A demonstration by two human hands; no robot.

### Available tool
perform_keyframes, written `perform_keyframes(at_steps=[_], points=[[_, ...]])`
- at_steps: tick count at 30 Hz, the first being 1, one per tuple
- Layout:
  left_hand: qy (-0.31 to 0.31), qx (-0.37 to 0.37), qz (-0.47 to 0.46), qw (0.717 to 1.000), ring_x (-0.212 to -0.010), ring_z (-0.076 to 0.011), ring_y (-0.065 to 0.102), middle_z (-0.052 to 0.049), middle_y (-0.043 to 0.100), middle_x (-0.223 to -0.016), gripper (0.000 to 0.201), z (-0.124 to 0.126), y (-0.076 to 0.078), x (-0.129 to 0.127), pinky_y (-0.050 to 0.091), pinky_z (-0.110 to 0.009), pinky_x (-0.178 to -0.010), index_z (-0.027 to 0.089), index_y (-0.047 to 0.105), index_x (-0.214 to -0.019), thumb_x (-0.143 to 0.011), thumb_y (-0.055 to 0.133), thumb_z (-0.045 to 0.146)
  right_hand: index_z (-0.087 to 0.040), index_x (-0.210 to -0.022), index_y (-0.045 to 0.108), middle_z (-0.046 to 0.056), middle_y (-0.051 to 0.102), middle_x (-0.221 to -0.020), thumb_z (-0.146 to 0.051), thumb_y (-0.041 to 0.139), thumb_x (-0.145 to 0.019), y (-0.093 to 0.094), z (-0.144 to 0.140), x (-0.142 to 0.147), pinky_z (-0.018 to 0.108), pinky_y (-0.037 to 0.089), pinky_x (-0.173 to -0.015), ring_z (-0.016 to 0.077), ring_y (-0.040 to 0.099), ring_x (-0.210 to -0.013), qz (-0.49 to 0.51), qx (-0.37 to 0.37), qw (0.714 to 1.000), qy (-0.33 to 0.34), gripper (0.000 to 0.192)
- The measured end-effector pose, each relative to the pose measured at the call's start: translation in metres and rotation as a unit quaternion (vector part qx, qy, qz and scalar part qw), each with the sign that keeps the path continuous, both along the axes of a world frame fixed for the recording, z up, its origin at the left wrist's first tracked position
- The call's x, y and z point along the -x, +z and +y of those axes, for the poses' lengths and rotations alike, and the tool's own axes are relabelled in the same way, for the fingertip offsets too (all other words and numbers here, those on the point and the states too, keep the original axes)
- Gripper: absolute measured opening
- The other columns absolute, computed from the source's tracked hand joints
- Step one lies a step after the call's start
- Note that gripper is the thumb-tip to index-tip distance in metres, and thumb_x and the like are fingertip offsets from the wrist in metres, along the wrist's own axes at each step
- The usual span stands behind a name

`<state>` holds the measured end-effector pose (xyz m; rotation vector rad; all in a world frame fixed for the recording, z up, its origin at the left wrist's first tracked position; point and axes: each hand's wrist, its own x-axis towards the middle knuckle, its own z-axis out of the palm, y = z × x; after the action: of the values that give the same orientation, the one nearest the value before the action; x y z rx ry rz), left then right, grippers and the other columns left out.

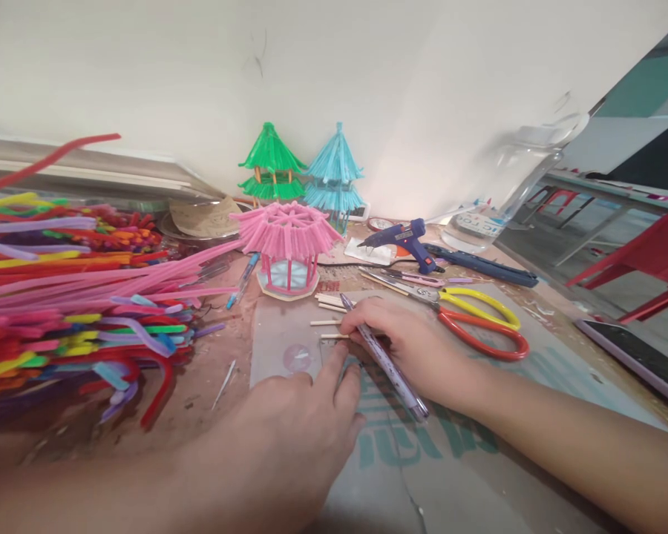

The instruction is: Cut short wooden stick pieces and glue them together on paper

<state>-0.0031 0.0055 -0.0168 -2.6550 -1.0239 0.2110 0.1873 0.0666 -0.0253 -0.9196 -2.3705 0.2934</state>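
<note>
My right hand (404,337) is closed round a purple patterned pen (387,365), which slants across the fingers with its tip toward the far left. Several short thin wooden sticks (326,322) lie on the grey plastic sheet (272,352), their right ends partly hidden by my right hand. My left hand (306,415) rests on the sheet with its index finger stretched out to the end of the nearest stick. Just beyond stands a small pink pavilion (289,241) made of pipe cleaners on a pale base.
Bundles of coloured pipe cleaners (89,297) cover the left side. Green (270,159) and blue (335,174) pagodas stand at the wall. Scissors (482,322), a blue glue gun (404,241), a clear plastic jar (493,189) and a phone (640,356) lie to the right.
</note>
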Motion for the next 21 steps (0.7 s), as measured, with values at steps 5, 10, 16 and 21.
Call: perform_keyframes(at_steps=[5, 10, 16, 21], points=[[0.007, -0.003, -0.007, 1.0, -0.068, -0.0209, 0.07, -0.019, 0.051, -0.145, 0.043, 0.0, -0.0001, -0.0015, 0.05, -0.029, -0.042, 0.016, 0.057, -0.134, -0.094, 0.047, 0.029, -0.021, -0.094, 0.063, 0.003, 0.068, -0.092, -0.006, 0.057, -0.088, 0.0021, -0.0008, 0.0015, 0.027, 0.048, -0.074, 0.0169, 0.062, -0.089, -0.009, -0.007, 1.0, 0.011, 0.017], [0.013, 0.008, -0.016, 1.0, -0.064, -0.019, 0.068, -0.021, 0.052, -0.143, 0.041, -0.0006, 0.001, -0.0006, 0.049, -0.028, -0.042, 0.017, 0.058, -0.132, -0.095, 0.048, 0.031, -0.021, -0.092, 0.064, 0.002, 0.068, -0.09, -0.007, 0.059, -0.088, 0.0028, -0.0013, 0.0028, 0.027, 0.048, -0.073, 0.0169, 0.062, -0.087, -0.008, -0.004, 1.0, 0.011, 0.015], [0.02, -0.005, -0.019, 1.0, -0.064, -0.02, 0.069, -0.021, 0.053, -0.141, 0.04, -0.0025, -0.0026, 0.001, 0.049, -0.029, -0.041, 0.018, 0.059, -0.131, -0.096, 0.045, 0.03, -0.021, -0.092, 0.064, 0.002, 0.067, -0.09, -0.005, 0.059, -0.087, 0.0025, -0.0015, 0.0027, 0.027, 0.048, -0.074, 0.0169, 0.061, -0.087, -0.008, 0.0, 1.0, 0.01, 0.017], [0.013, -0.007, -0.019, 1.0, -0.063, -0.0205, 0.069, -0.021, 0.052, -0.142, 0.04, -0.0017, -0.0015, -0.0005, 0.05, -0.029, -0.041, 0.018, 0.058, -0.131, -0.095, 0.046, 0.029, -0.021, -0.093, 0.065, 0.003, 0.068, -0.091, -0.008, 0.057, -0.089, 0.0032, -0.0014, 0.0026, 0.028, 0.048, -0.074, 0.0176, 0.061, -0.087, -0.011, 0.001, 1.0, 0.013, 0.016]])
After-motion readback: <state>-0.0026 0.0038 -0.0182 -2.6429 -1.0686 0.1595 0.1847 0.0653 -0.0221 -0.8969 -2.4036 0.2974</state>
